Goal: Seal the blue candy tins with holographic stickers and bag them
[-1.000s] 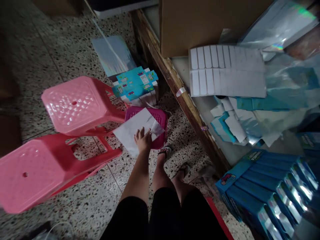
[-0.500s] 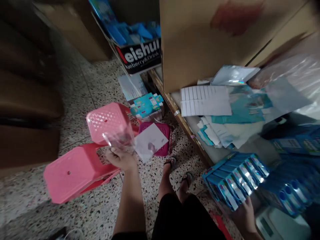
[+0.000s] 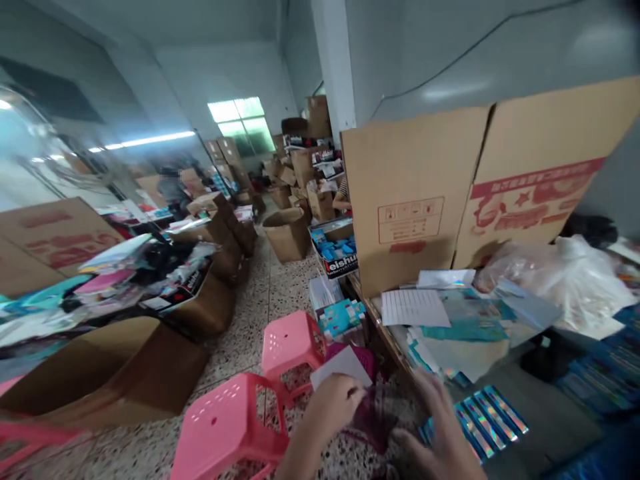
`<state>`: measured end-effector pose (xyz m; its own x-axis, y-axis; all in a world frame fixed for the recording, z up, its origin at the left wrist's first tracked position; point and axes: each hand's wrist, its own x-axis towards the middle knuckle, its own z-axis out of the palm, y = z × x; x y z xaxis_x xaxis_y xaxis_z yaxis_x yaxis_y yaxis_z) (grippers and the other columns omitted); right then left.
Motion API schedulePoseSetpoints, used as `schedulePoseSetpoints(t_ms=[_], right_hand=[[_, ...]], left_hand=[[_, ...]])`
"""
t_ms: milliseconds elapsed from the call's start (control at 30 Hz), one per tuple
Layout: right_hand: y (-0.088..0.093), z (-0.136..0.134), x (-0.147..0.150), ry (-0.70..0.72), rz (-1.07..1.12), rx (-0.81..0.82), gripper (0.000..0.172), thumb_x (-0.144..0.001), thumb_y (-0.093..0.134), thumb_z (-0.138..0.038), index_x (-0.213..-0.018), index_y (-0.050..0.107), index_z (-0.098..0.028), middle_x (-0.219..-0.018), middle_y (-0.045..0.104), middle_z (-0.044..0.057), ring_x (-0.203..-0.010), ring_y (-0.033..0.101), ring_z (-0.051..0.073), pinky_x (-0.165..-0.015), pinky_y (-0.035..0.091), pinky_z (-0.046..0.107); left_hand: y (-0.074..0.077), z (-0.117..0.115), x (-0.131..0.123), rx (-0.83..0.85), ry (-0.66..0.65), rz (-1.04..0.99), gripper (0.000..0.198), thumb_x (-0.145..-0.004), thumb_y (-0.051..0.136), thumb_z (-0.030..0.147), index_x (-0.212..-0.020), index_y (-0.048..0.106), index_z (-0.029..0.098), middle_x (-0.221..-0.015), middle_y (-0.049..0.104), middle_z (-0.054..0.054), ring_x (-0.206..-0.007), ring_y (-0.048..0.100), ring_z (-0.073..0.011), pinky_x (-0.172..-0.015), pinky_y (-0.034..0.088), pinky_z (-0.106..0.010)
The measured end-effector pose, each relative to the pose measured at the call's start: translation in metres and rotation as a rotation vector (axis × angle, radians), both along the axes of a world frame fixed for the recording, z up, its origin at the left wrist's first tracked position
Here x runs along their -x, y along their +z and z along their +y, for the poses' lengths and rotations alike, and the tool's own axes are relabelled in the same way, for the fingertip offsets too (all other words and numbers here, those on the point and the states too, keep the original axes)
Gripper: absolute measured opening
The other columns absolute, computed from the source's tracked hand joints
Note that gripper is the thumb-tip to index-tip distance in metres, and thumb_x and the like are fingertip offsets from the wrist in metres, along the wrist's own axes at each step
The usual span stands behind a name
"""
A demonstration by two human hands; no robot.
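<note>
Both grips meet on a clear plastic bag (image 3: pixel 375 417): left hand (image 3: pixel 333 407) pinches its near edge, right hand (image 3: pixel 440 433) spreads loosely against it. Pink stools (image 3: pixel 290 343) stand left; the desk (image 3: pixel 545 407) lies right.

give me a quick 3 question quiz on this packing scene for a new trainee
1. True or false: both hands, the left hand and the right hand, meet over a clear plastic piece in front of the person.
2. Multiple choice: what colour are the plastic stools on the floor? A) green B) pink C) black
3. Short answer: what stands upright at the back of the bench, behind the white label sheet?

Key
1. True. Both hands touch it, though blur hides how firm each grip is.
2. B
3. Large cardboard boxes, one with red print.
</note>
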<state>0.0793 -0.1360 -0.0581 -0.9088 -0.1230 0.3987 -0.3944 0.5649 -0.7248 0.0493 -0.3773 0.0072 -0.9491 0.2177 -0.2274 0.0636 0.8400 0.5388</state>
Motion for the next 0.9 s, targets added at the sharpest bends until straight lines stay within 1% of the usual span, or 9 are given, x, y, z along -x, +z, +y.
schedulePoseSetpoints(t_ms=[133, 300, 367, 433, 500, 600, 700, 833, 900], right_hand=[[0.043, -0.035, 0.016, 0.272, -0.271, 0.098, 0.025, -0.089, 0.052, -0.031, -0.102, 0.070, -0.019, -0.101, 0.073, 0.009, -0.097, 0.068, 0.025, -0.087, 0.051, 0.034], [0.063, -0.016, 0.007, 0.251, -0.290, 0.109, 0.035, -0.088, 0.054, -0.038, -0.060, 0.062, -0.018, -0.059, 0.064, 0.003, -0.060, 0.060, 0.017, -0.056, 0.041, 0.026], [0.074, 0.002, 0.005, 0.240, -0.274, 0.142, 0.033, -0.085, 0.055, -0.038, -0.060, 0.062, -0.018, -0.060, 0.065, 0.003, -0.059, 0.059, 0.016, -0.057, 0.042, 0.025], [0.084, 0.022, 0.007, 0.134, -0.391, 0.288, 0.034, -0.085, 0.055, -0.044, -0.063, 0.063, -0.018, -0.059, 0.065, 0.003, -0.049, 0.057, 0.014, -0.048, 0.040, 0.024], [0.088, 0.042, 0.009, -0.016, -0.479, 0.415, 0.033, -0.084, 0.057, -0.047, -0.071, 0.064, -0.018, -0.056, 0.063, 0.000, -0.037, 0.048, 0.011, -0.038, 0.033, 0.023], [0.084, 0.069, 0.003, -0.167, -0.485, 0.481, 0.033, -0.084, 0.059, -0.050, -0.075, 0.062, -0.018, -0.045, 0.053, -0.005, -0.030, 0.038, 0.008, -0.032, 0.024, 0.021], [0.072, 0.092, -0.014, -0.137, -0.518, 0.559, 0.034, -0.085, 0.060, -0.050, -0.081, 0.064, -0.017, -0.041, 0.045, -0.008, -0.032, 0.034, 0.007, -0.034, 0.024, 0.020], [0.058, 0.123, -0.041, 0.024, -0.662, 0.864, 0.042, -0.072, 0.078, -0.036, -0.107, 0.064, -0.018, -0.065, 0.062, -0.005, -0.052, 0.055, 0.008, -0.050, 0.044, 0.018], [0.054, 0.136, -0.052, 0.054, -0.717, 0.966, 0.048, -0.064, 0.084, -0.033, -0.105, 0.066, -0.019, -0.083, 0.069, -0.001, -0.068, 0.063, 0.009, -0.064, 0.051, 0.021]], left_hand=[[0.021, 0.028, -0.017, -0.059, 0.009, 0.130, 0.024, -0.085, 0.053, 0.024, -0.077, 0.075, 0.021, -0.076, 0.074, -0.003, -0.072, 0.065, -0.0164, -0.068, 0.042, -0.025], [0.035, 0.042, -0.033, -0.095, 0.124, 0.269, 0.017, -0.076, 0.068, 0.029, -0.062, 0.068, 0.019, -0.067, 0.070, -0.003, -0.069, 0.064, -0.0193, -0.076, 0.047, -0.032], [0.037, 0.041, -0.038, -0.185, 0.164, 0.386, 0.016, -0.073, 0.073, 0.035, -0.078, 0.070, 0.020, -0.085, 0.073, -0.006, -0.088, 0.066, -0.0239, -0.089, 0.047, -0.038], [0.032, 0.039, -0.042, -0.351, 0.272, 0.397, 0.050, -0.068, 0.078, 0.040, -0.113, 0.065, 0.022, -0.117, 0.068, -0.010, -0.105, 0.063, -0.0268, -0.093, 0.048, -0.041], [0.020, 0.040, -0.047, -0.549, 0.318, 0.169, 0.064, -0.066, 0.079, 0.043, -0.123, 0.060, 0.021, -0.117, 0.068, -0.011, -0.103, 0.065, -0.0260, -0.091, 0.051, -0.041], [-0.004, 0.051, -0.058, -0.909, 0.424, -0.152, 0.049, -0.058, 0.083, 0.046, -0.096, 0.069, 0.019, -0.085, 0.071, -0.004, -0.076, 0.067, -0.0189, -0.077, 0.056, -0.036], [-0.024, 0.072, -0.065, -1.143, 0.689, -0.138, 0.043, -0.048, 0.088, 0.043, -0.073, 0.065, 0.017, -0.074, 0.067, 0.000, -0.064, 0.061, -0.0110, -0.069, 0.056, -0.027], [-0.032, 0.096, -0.060, -1.109, 0.776, -0.160, 0.045, -0.045, 0.090, 0.043, -0.065, 0.060, 0.016, -0.060, 0.060, 0.005, -0.052, 0.053, -0.0065, -0.063, 0.057, -0.027], [-0.027, 0.103, -0.057, -1.081, 0.772, -0.164, 0.047, -0.046, 0.090, 0.045, -0.063, 0.057, 0.016, -0.049, 0.050, 0.008, -0.045, 0.046, -0.0055, -0.061, 0.058, -0.029]])
